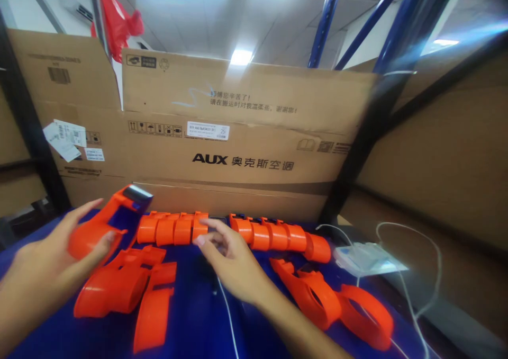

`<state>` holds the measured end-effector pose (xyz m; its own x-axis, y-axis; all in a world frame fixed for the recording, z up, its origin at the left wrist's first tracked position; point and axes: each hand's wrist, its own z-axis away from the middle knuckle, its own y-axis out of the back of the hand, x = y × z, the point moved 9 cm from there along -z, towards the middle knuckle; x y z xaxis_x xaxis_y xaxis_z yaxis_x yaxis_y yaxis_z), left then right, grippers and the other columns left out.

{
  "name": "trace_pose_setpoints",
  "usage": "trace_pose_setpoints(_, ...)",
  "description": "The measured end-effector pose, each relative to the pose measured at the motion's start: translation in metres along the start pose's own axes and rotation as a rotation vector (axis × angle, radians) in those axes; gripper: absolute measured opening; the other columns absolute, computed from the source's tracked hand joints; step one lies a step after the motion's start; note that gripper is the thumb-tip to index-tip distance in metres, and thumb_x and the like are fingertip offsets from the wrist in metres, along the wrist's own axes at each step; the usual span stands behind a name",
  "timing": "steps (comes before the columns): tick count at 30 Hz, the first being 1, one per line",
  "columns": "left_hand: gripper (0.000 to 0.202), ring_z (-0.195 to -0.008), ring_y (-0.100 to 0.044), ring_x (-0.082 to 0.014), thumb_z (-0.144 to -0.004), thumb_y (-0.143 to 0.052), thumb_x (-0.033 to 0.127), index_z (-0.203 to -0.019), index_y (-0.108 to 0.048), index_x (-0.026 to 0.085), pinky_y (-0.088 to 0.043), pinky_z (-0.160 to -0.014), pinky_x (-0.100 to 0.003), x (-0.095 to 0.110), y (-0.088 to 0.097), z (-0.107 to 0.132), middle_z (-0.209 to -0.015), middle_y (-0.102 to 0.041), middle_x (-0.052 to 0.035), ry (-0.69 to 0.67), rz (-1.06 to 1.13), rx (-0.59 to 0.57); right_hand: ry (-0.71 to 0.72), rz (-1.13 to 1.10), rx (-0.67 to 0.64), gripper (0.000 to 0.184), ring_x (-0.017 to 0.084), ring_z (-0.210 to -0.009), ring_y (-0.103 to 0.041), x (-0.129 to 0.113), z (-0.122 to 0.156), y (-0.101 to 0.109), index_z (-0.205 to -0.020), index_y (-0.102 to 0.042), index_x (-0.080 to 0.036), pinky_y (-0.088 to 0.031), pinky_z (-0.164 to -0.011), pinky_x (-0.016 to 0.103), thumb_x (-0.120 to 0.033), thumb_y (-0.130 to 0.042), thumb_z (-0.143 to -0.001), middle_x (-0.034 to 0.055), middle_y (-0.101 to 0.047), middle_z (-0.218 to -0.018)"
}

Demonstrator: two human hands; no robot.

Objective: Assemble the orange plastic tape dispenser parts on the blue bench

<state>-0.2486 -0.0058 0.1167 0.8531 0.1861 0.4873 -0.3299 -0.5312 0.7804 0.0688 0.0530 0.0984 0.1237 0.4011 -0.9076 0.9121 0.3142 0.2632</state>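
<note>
My left hand (51, 263) grips an orange tape dispenser (95, 229), tilted up, with a dark shiny strip at its upper end. My right hand (234, 258) is held over the middle of the blue surface, thumb and index finger apart and the other fingers curled. Its fingertips overlap the end of a left row of orange tape dispensers (182, 229); whether they touch is unclear. Below my left hand lie more orange dispensers (119, 287), and one stands apart (153, 316). A dark flat item (217, 222) is mostly hidden behind my right hand.
A right row of dispensers (273, 234) lines the back, with loose ones (365, 316) nearer me. Behind stands a large cardboard box (246, 131). A pale plastic case (369, 258) and white cables (438, 263) lie right. Dark posts (357, 152) frame the blue surface (194, 322).
</note>
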Motion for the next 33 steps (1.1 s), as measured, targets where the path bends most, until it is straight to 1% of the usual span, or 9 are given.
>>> trace_pose_setpoints(3,0.08,-0.075,-0.074,-0.0295,-0.082,-0.062,0.064,-0.151,-0.037,0.034,-0.055,-0.072,-0.039,0.073,-0.024,0.028,-0.085,-0.077,0.0044,-0.148,0.19,-0.094,0.063,-0.077,-0.004,0.059,0.021,-0.103,-0.066,-0.015,-0.001,0.003,-0.147,-0.042,-0.028,-0.052,-0.092,0.041,-0.044,-0.064,-0.095,0.009,-0.066,-0.129)
trace_pose_setpoints(6,0.077,-0.102,-0.072,-0.0351,-0.085,-0.063,0.056,-0.154,-0.034,0.033,-0.055,-0.087,-0.046,0.129,-0.053,0.058,-0.124,-0.073,-0.0078,-0.355,0.369,-0.158,0.112,-0.172,0.008,0.049,0.022,-0.11,-0.064,-0.015,-0.003,0.007,-0.14,-0.048,-0.03,-0.053,-0.093,0.039,-0.042,-0.063,-0.095,0.0068,-0.064,-0.128)
trace_pose_setpoints(8,0.074,-0.116,-0.066,-0.0381,-0.088,-0.063,0.049,-0.155,-0.034,0.033,-0.052,-0.095,-0.052,0.148,-0.073,0.073,-0.136,-0.067,-0.0105,-0.432,0.473,-0.229,0.105,-0.176,0.089,0.042,0.022,-0.107,-0.064,-0.005,-0.005,0.02,-0.132,-0.053,-0.028,-0.055,-0.087,0.036,-0.042,-0.065,-0.094,0.0053,-0.066,-0.12)
trace_pose_setpoints(12,0.071,-0.128,-0.058,-0.0392,-0.087,-0.068,0.043,-0.152,-0.04,0.038,-0.045,-0.104,-0.058,0.153,-0.108,0.086,-0.143,-0.062,-0.0083,-0.336,0.706,-0.386,0.059,-0.149,0.221,0.033,0.021,-0.094,-0.065,0.024,-0.008,0.053,-0.117,-0.06,-0.022,-0.055,-0.08,0.032,-0.045,-0.064,-0.094,0.0051,-0.068,-0.105)
trace_pose_setpoints(16,0.058,-0.145,-0.038,-0.0346,-0.086,-0.07,0.048,-0.142,-0.055,0.039,-0.026,-0.12,-0.055,0.162,-0.137,0.086,-0.153,-0.052,-0.0024,-0.091,1.043,-0.464,0.041,-0.209,0.277,0.032,0.02,-0.092,-0.065,0.043,-0.01,0.076,-0.11,-0.062,-0.021,-0.054,-0.085,0.033,-0.045,-0.069,-0.09,0.003,-0.069,-0.099)
trace_pose_setpoints(20,0.054,-0.144,-0.041,-0.0331,-0.091,-0.056,0.063,-0.128,-0.069,0.027,-0.036,-0.117,-0.049,0.194,-0.172,0.093,-0.145,-0.06,-0.0077,0.285,1.651,-0.574,0.021,-0.249,0.321,0.034,0.021,-0.094,-0.066,0.055,-0.01,0.085,-0.111,-0.062,-0.022,-0.054,-0.086,0.034,-0.047,-0.07,-0.088,0.003,-0.07,-0.098)
trace_pose_setpoints(22,0.05,-0.14,-0.047,-0.0328,-0.091,-0.057,0.061,-0.121,-0.073,0.025,-0.043,-0.112,-0.047,0.206,-0.187,0.098,-0.138,-0.067,-0.0081,0.425,1.836,-0.597,0.023,-0.256,0.324,0.035,0.021,-0.097,-0.066,0.06,-0.009,0.086,-0.111,-0.062,-0.022,-0.053,-0.089,0.035,-0.047,-0.069,-0.089,0.0037,-0.071,-0.101)
trace_pose_setpoints(28,0.031,-0.134,-0.055,-0.0257,-0.082,-0.077,0.034,-0.112,-0.076,0.026,-0.05,-0.104,-0.032,0.196,-0.219,0.1,-0.129,-0.072,-0.002,0.567,1.813,-0.526,0.046,-0.156,0.269,0.033,0.022,-0.11,-0.063,0.064,-0.006,0.079,-0.113,-0.063,-0.022,-0.047,-0.102,0.038,-0.046,-0.067,-0.091,0.0056,-0.07,-0.112)
trace_pose_setpoints(33,0.026,-0.122,-0.065,-0.0281,-0.079,-0.077,0.036,-0.102,-0.076,0.026,-0.054,-0.099,-0.036,0.174,-0.23,0.086,-0.118,-0.077,-0.0045,0.459,1.696,-0.464,-0.013,-0.262,0.141,0.048,0.022,-0.105,-0.067,0.073,-0.004,0.055,-0.128,-0.055,-0.025,-0.053,-0.096,0.039,-0.047,-0.072,-0.088,0.0044,-0.071,-0.108)
